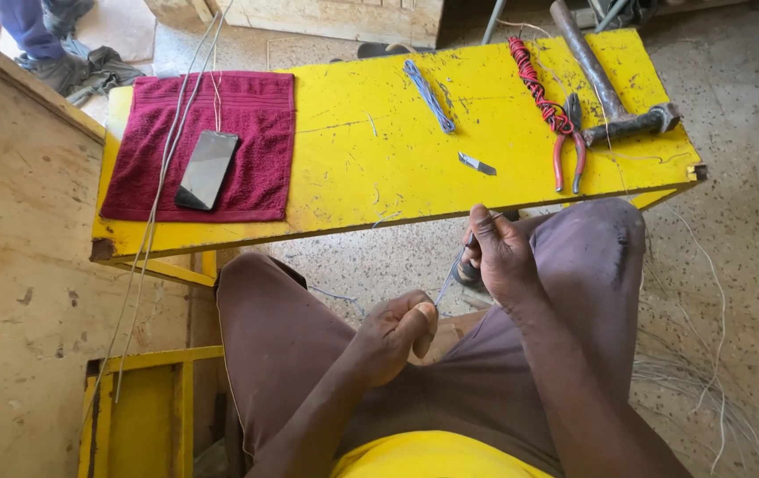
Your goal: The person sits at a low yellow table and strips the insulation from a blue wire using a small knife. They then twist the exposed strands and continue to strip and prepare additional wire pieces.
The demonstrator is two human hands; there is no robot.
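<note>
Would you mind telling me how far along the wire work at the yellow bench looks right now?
Done: pale wire offcuts litter the floor. In hand: the left hand and right hand stretch one thin wire between them, the right also gripping a small dark tool. Left: the blue wire bundle and red wire bundle lie untouched on the yellow bench.

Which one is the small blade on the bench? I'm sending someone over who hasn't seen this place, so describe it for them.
Start at the yellow bench in front of the seated person. Right of the dark red towel, past the blue wire bundle, lies the small blade near the front edge. It is flat, grey and short, lying alone left of the red-handled pliers, much smaller than the hammer.
</note>
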